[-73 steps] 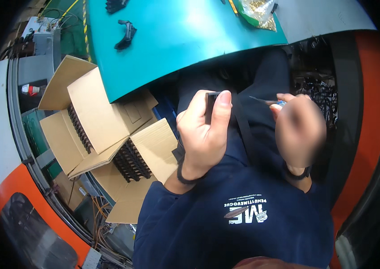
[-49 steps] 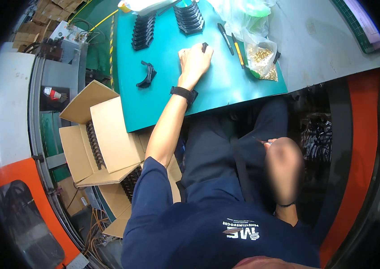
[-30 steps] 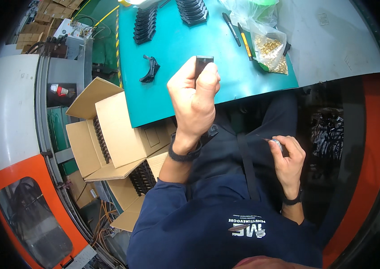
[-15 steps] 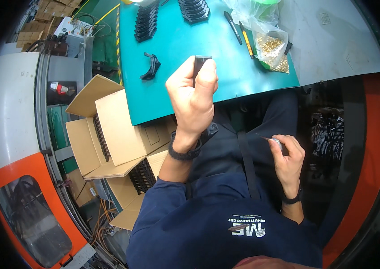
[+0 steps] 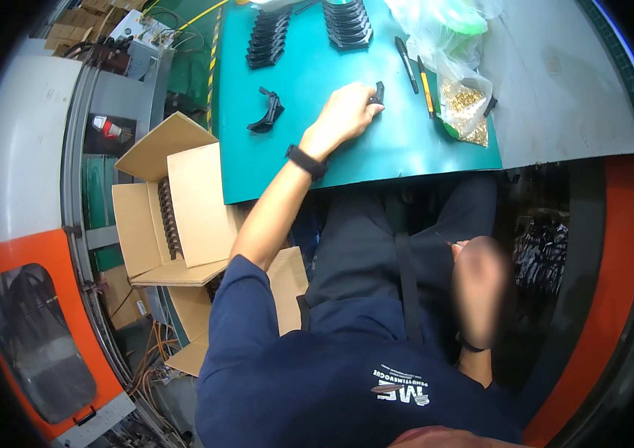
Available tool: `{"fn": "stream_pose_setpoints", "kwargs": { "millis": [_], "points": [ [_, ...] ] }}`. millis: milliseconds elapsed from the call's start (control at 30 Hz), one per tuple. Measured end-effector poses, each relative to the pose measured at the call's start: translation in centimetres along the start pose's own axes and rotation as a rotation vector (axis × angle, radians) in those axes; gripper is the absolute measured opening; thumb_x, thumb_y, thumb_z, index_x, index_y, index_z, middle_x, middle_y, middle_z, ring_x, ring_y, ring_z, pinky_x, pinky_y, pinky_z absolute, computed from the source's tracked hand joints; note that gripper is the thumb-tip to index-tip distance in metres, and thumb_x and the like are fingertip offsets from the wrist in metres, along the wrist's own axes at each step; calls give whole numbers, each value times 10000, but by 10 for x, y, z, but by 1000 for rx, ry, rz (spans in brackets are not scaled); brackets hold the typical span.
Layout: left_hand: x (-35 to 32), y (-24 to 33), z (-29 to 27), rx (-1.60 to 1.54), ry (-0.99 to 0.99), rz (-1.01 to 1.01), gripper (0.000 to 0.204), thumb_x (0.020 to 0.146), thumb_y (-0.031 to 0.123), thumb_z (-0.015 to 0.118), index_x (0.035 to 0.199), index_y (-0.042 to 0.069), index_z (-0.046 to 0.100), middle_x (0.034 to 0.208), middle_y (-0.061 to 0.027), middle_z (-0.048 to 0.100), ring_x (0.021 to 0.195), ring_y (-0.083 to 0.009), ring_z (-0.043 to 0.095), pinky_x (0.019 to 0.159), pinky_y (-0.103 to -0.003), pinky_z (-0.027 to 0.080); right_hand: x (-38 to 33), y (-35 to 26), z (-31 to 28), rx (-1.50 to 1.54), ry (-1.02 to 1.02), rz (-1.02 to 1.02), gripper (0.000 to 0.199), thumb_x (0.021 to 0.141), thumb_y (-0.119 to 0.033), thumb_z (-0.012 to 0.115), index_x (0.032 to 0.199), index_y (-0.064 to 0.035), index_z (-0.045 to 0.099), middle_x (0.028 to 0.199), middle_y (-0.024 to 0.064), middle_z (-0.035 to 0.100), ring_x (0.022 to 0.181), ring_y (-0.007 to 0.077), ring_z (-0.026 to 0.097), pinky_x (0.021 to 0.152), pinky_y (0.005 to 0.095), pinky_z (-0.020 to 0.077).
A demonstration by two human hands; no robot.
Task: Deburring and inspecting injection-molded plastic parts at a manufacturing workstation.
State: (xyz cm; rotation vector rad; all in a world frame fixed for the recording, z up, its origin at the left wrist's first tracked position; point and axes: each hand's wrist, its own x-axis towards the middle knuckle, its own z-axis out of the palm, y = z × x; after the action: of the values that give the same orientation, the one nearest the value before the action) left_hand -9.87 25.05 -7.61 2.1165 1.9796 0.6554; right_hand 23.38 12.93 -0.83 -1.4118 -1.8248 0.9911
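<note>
My left hand (image 5: 347, 113) is out over the green table mat, its fingers closed on a curved black plastic part (image 5: 379, 91) that rests on or just above the mat. The hand hides part of it. To its left lies another curved black plastic part (image 5: 266, 112), by itself. My right hand (image 5: 480, 272) stays low by my right thigh and is largely blurred. At its fingertips a thin pointed tool (image 5: 451, 243) barely shows, its handle hidden in the grip.
Two nested rows of black parts (image 5: 268, 39) stand at the mat's far side. Two pens (image 5: 427, 86) lie beside a clear bag of small brass-coloured pieces (image 5: 468, 112). Open cardboard boxes (image 5: 197, 201) with black parts inside stand left of the table (image 5: 302, 160).
My left hand has moved forward and right, lowering the black part from in front of me to the mat. My right hand has shifted slightly down and blurred.
</note>
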Motion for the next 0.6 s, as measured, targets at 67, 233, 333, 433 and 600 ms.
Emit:
{"fn": "stream_pose_setpoints", "kwargs": {
  "millis": [67, 233, 333, 433, 600],
  "points": [
    [13, -15, 1, 76, -93, 25, 275, 863, 232, 664, 1030, 13, 665, 895, -173, 635, 850, -379, 617, 759, -423, 493, 1, 0, 1, -5, -7, -2, 133, 820, -88, 713, 864, 28, 666, 773, 144, 658, 712, 268, 639, 659, 323, 481],
    [38, -40, 6, 346, 10, 38, 211, 837, 166, 650, 1030, 88, 685, 940, -110, 625, 995, -289, 594, 989, -508, 383, 2, -3, 3, -18, -37, 54, 132, 834, -92, 698, 871, 32, 671, 798, 148, 670, 734, 257, 650, 678, 320, 485],
    [54, -50, 11, 431, 143, 70, 176, 792, 151, 665, 964, 120, 689, 908, -83, 613, 995, -259, 579, 1000, -514, 358, 1, 2, 4, -58, -36, 89, 140, 839, -99, 693, 878, 34, 673, 818, 153, 679, 750, 260, 658, 693, 317, 491],
    [66, -55, 13, 388, 237, 94, 123, 776, 150, 671, 891, 106, 679, 902, -85, 606, 962, -271, 572, 946, -481, 376, 3, 0, 6, -58, -54, 117, 153, 847, -112, 690, 891, 33, 675, 838, 158, 687, 770, 265, 664, 709, 320, 495],
    [67, -61, 12, 381, 404, -11, 156, 762, 177, 701, 861, 70, 644, 912, -123, 582, 977, -293, 542, 884, -459, 398, 2, -6, 12, -71, -101, 116, 161, 850, -120, 692, 897, 34, 675, 847, 153, 688, 781, 260, 663, 717, 323, 492]
  ]
}}
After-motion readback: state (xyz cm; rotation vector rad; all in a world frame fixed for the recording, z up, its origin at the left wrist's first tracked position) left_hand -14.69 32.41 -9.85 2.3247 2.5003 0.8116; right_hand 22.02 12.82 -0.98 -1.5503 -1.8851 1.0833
